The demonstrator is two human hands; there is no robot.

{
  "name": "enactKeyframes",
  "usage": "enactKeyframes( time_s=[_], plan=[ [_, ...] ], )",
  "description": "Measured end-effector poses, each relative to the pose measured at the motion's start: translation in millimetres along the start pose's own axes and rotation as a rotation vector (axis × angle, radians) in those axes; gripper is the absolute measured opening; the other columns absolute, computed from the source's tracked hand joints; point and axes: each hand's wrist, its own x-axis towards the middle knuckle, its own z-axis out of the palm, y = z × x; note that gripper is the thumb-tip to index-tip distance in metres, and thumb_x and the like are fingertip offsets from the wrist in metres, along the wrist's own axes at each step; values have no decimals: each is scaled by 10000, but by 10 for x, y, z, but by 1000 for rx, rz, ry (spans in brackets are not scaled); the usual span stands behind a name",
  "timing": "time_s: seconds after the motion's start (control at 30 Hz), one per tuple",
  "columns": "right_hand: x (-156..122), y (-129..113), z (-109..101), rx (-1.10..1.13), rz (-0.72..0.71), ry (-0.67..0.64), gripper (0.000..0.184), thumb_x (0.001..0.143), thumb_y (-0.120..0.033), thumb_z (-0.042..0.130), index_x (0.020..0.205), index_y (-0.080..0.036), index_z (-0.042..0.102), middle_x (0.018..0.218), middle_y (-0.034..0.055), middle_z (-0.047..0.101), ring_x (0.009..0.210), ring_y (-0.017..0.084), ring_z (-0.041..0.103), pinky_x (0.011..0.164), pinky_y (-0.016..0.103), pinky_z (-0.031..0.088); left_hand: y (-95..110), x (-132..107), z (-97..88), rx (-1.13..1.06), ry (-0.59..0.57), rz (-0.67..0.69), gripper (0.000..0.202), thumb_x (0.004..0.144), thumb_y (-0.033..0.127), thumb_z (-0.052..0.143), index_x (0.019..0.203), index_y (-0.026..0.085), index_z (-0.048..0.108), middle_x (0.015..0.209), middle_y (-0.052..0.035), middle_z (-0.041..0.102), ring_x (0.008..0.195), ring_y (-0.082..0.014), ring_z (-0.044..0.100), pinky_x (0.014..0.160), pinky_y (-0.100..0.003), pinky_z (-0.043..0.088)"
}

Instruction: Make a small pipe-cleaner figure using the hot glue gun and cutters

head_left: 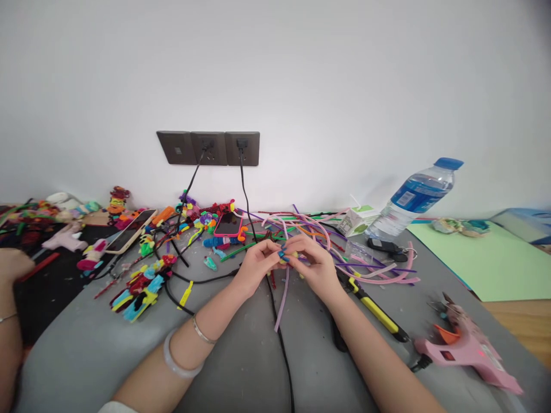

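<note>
My left hand [258,265] and my right hand [313,265] meet over the middle of the grey table, fingers pinched together. Between the fingertips is a small yellow piece [295,255], mostly covered; blue spots show at the tips, and I cannot tell whether they are nails or part of it. A lilac pipe cleaner [282,304] runs down from beneath the hands; whether it is held is unclear. Behind and to the right spreads a pile of pink and purple pipe cleaners [379,269]. A black cable [275,321] passes below my left hand.
Fuzzy figures [144,287] and phones [228,224] lie left. A tilted water bottle [413,198], drink carton [357,219] and car key [383,245] sit at back right. A yellow-black tool [379,312] and pink glue gun [469,347] lie right. Another person's hand [15,267] is far left.
</note>
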Motion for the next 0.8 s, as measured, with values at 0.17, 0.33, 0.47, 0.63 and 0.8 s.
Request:
enactKeyframes(
  time_s=[0.17,0.33,0.47,0.63,0.8],
  plan=[
    [-11,11,-7,-22,-31,-11,91,874,-151,653,835,-229,679,899,61,655,854,205,638,753,360,516,-5,-8,-3,3,-3,3,325,674,366,834,721,145,601,785,13,581,693,-95,601,705,-253,544],
    [-13,-10,-4,-28,-28,-9,104,873,-145,652,813,-225,674,892,58,651,847,205,635,759,359,508,9,-16,4,8,-13,5,344,665,380,839,718,144,595,786,15,575,679,-89,596,700,-251,544],
    [-12,-8,6,-4,-20,6,67,870,-165,665,844,-227,668,874,60,648,848,210,626,742,358,512,15,-14,13,-2,-11,6,350,663,376,843,712,139,590,807,11,580,672,-81,593,680,-237,540],
    [-4,-4,3,-16,-47,0,87,868,-147,662,839,-227,680,883,61,654,844,205,634,738,354,517,24,-24,25,-42,-18,-13,344,663,351,848,714,139,581,787,19,579,667,-75,600,680,-228,549],
    [-2,-33,-1,-15,-83,17,97,860,-138,668,836,-230,688,871,53,654,830,200,636,729,349,515,38,-34,12,-98,-97,-75,351,682,337,839,703,146,545,711,26,575,634,-76,595,627,-213,555]
  ],
)
